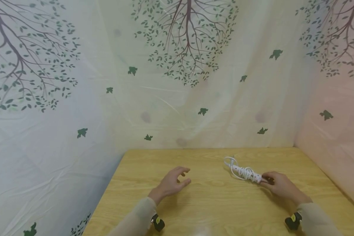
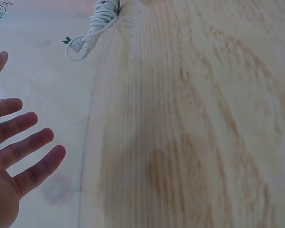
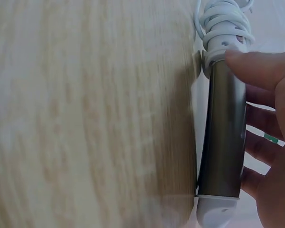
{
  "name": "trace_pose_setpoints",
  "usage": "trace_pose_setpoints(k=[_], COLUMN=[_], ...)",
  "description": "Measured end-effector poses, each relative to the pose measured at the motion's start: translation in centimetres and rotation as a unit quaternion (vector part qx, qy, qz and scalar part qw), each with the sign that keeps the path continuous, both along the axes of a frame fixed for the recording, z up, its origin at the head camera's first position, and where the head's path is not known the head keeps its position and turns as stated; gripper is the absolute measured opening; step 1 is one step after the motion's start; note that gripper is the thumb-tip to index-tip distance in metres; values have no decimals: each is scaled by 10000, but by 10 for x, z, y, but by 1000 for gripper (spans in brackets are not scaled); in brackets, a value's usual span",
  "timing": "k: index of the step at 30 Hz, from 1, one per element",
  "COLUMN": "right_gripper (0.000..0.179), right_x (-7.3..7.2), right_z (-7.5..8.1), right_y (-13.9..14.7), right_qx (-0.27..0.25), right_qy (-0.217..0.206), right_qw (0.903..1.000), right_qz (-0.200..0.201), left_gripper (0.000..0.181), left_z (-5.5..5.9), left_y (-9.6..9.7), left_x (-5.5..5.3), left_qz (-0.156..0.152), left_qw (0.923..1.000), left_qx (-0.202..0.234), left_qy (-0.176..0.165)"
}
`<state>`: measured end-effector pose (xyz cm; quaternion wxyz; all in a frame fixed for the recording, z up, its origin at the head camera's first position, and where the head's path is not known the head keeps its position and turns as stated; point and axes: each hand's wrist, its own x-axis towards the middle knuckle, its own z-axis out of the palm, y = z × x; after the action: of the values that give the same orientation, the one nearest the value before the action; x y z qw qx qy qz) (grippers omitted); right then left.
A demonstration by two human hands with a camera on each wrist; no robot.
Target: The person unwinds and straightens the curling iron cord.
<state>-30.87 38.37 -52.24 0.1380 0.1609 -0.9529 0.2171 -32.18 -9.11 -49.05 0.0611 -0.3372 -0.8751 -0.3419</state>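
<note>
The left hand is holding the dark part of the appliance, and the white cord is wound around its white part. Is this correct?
Not quite. The head view shows that the right hand, not the left hand, is holding the dark part of the appliance. The white cord is indeed wound around its white part.

Soft, hazy light, with faint shadows and pale glare on the tabletop (image 1: 215, 201)
</note>
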Motion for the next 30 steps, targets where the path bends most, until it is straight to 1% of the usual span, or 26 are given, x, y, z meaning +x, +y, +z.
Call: trace_pose_setpoints(k=[4, 6, 10, 15, 20, 23, 30], right_gripper=[29, 27, 25, 24, 25, 26, 26], right_x=[1, 1, 2, 2, 2, 4, 7], right_z=[-3, -4, -6, -6, -5, -5, -4], right_y=[2, 3, 3, 2, 0, 0, -2], right_qx=[-24, 23, -13, -176, -192, -230, -298], right_qy=[-43, -76, -149, -264, -160, -109, -136], right_qw=[10000, 9999, 9996, 9992, 9995, 9995, 9993], right_qz=[-21, -124, -220, -243, -214, -201, -192], left_gripper=[47, 47, 49, 51, 50, 49, 46], left_z=[-2, -4, -10, -19, -22, -24, -26], left_y=[3, 4, 8, 12, 17, 20, 26], left_x=[0, 0, -1, -3, -4, -4, 0], left_qz=[-33, -55, -163, -242, -266, -296, -338], left_qw=[10000, 9998, 9994, 9990, 9986, 9976, 9955], left_qx=[-65, -154, -289, -367, -465, -621, -870], left_qy=[-51, -68, -114, -58, -24, 87, 170])
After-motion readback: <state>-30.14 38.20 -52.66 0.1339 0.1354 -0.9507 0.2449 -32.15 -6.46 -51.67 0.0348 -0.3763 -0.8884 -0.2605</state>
